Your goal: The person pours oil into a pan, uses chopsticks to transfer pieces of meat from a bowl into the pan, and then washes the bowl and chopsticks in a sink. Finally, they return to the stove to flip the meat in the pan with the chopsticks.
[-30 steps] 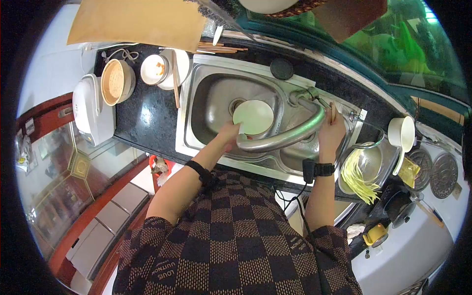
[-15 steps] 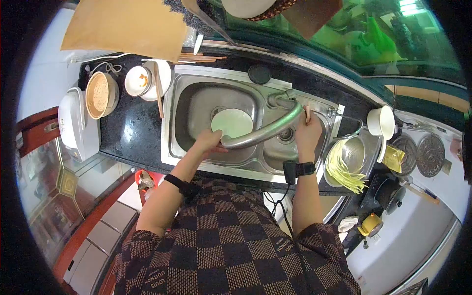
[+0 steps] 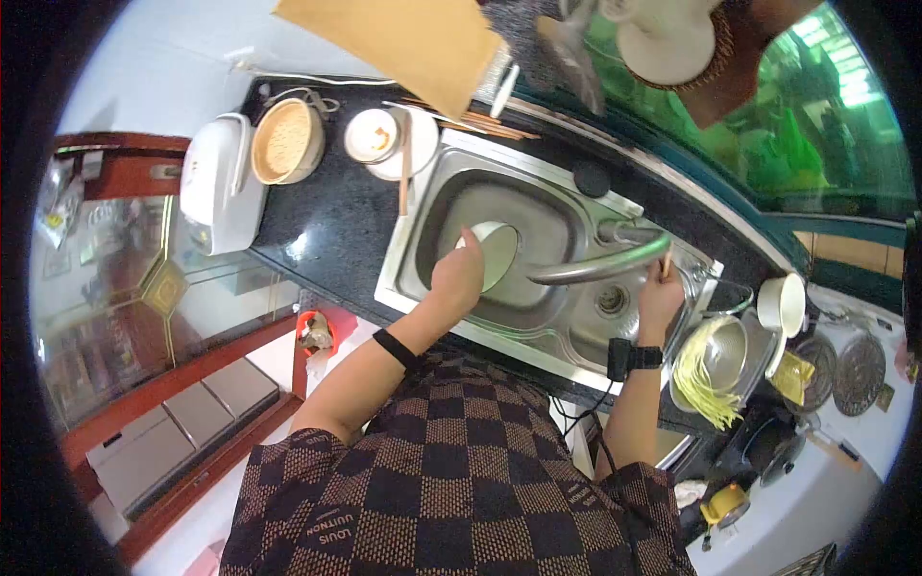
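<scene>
My left hand [image 3: 456,278] grips the rim of a white bowl [image 3: 500,255], which is tilted on its side within the large left basin of the steel sink [image 3: 552,206]. A thick curved faucet [image 3: 605,267] reaches over the sink, its tip just right of the bowl. My right hand [image 3: 660,300] is closed beside the faucet's base end, above the smaller basin. A slim brown stick [image 3: 667,265] shows at its fingertips; its lower part is hidden by the hand.
Left of the sink are stacked white dishes [image 3: 372,136] with a brown stick across them, a tan bowl [image 3: 286,142] and a white appliance [image 3: 223,182]. On the right stand a metal bowl of pale green strips [image 3: 709,370] and a white pot [image 3: 781,305]. A cardboard sheet [image 3: 394,43] overhangs the back.
The bowl has moved left, away from beneath the faucet tip, and now tilts more on its side. My right hand stays by the faucet. The whole view has turned and shifted.
</scene>
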A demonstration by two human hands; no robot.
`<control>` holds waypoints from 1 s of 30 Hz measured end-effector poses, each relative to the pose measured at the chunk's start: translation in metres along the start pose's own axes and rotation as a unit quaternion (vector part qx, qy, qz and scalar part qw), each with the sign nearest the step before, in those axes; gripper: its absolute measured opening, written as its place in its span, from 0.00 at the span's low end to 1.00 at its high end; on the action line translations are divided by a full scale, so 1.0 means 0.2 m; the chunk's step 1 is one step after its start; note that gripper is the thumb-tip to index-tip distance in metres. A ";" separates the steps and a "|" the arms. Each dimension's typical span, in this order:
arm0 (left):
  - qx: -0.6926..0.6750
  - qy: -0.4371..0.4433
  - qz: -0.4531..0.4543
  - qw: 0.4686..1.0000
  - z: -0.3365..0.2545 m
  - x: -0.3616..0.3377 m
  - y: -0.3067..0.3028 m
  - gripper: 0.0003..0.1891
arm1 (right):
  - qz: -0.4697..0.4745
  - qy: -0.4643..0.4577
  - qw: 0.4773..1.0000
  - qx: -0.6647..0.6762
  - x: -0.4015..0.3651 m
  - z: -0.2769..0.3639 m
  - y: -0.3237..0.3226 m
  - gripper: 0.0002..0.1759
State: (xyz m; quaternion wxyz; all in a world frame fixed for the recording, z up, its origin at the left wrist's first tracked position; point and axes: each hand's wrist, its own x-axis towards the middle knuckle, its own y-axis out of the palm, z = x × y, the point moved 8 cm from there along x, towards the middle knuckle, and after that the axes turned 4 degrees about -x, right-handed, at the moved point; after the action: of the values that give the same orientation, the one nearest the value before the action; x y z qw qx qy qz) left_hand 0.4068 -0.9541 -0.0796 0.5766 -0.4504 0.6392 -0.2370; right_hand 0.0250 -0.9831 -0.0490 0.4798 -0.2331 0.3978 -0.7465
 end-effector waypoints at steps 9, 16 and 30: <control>0.030 0.031 -0.091 0.995 0.12 -0.11 -0.16 0.38 | 0.000 0.048 0.999 -0.014 -0.01 -0.02 0.00 0.17; -0.406 -0.062 -0.081 0.908 0.48 -0.26 -0.33 0.23 | -0.024 -0.005 1.000 0.001 -0.11 -0.03 0.00 0.20; -0.647 -0.188 -0.078 0.735 1.52 -0.07 -0.23 0.21 | 0.176 -0.005 0.983 -0.059 -0.74 0.51 0.10 0.16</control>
State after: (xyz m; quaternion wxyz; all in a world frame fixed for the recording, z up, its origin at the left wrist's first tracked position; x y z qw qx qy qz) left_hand 0.7091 -0.8978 -0.1018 0.2343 -0.7984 0.4797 0.2785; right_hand 0.1747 -0.8915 -0.0013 0.5913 -0.1908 0.4734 -0.6244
